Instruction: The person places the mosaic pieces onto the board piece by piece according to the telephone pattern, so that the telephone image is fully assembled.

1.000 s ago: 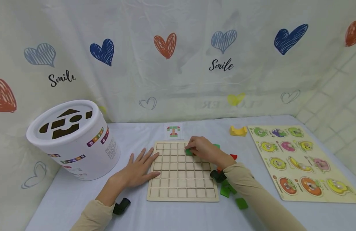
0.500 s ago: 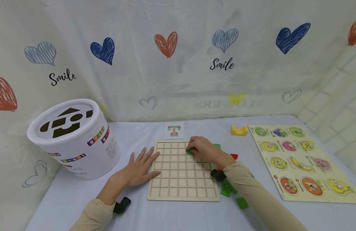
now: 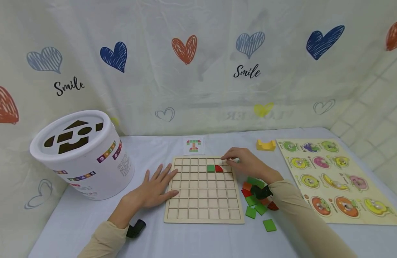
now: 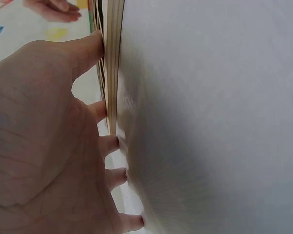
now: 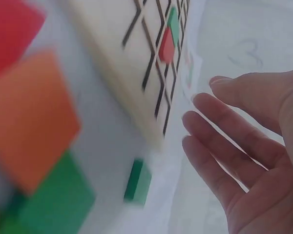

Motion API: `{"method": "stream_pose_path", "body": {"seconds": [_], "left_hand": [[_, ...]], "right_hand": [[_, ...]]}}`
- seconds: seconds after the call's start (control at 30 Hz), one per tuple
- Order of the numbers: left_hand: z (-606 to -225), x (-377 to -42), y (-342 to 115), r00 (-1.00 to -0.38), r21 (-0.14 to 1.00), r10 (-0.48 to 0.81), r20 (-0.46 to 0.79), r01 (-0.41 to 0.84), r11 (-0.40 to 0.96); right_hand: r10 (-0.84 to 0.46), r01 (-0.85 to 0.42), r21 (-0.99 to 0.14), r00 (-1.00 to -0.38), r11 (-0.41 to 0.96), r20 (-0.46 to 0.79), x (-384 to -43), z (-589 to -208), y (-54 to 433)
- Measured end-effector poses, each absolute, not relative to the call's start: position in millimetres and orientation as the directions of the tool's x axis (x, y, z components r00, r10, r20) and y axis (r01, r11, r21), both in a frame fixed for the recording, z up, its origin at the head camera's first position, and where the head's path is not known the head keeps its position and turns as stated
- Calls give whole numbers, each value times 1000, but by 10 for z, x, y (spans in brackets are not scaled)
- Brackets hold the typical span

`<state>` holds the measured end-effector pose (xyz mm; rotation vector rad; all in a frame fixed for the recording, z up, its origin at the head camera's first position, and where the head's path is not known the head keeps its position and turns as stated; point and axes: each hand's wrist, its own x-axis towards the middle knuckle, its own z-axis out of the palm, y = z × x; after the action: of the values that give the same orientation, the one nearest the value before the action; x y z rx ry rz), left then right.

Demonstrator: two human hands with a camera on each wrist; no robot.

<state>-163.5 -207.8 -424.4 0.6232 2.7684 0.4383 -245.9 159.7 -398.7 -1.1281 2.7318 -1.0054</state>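
Note:
A square wooden grid board (image 3: 198, 199) lies on the table. In one of its upper rows sit a green square tile (image 3: 211, 168) and, directly right of it, a red quarter-round tile (image 3: 219, 168). My left hand (image 3: 153, 190) rests flat with spread fingers at the board's left edge; in the left wrist view its thumb (image 4: 85, 51) touches the rim. Over the board's upper right corner hovers my right hand (image 3: 246, 163), its fingers loosely bent and holding nothing. A green block (image 5: 137, 181) lies off the board near that corner.
Green, red and orange tiles (image 3: 251, 212) are scattered right of the board, partly under the right wrist. A pattern card (image 3: 199, 150) lies behind the board, a yellow arch block (image 3: 266, 146) farther right. A fruit puzzle board (image 3: 322, 179) is at right, a white bucket (image 3: 121, 168) at left.
My right hand has let go of the green tile and moved right, uncovering it and the red quarter-round tile on the board. The left hand has stayed in place.

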Motion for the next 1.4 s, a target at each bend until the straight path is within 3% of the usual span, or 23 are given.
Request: {"method": "stream_pose_path", "body": {"seconds": [0.17,0.43,1.0,1.4], "left_hand": [[-4331,-1654,-2108,-877,347,449,-173,372,861],[-4334,-1638,-2113,-878,361,450,-163,371,855],[-4196,-1609,-2064,-869,355,451,-204,364,861],[-4261,-1614,-2082,-875,390,459,-157,372,842]], "right_hand": [[-596,-585,-572,-779,575,198,-2458,-3997,1938],[-605,-538,-603,-788,588,113,-2445,-3994,2217],[-611,-542,-575,-787,614,89,-2518,-4076,2060],[-608,-541,-567,-789,621,88,-2519,-4045,2048]]}}
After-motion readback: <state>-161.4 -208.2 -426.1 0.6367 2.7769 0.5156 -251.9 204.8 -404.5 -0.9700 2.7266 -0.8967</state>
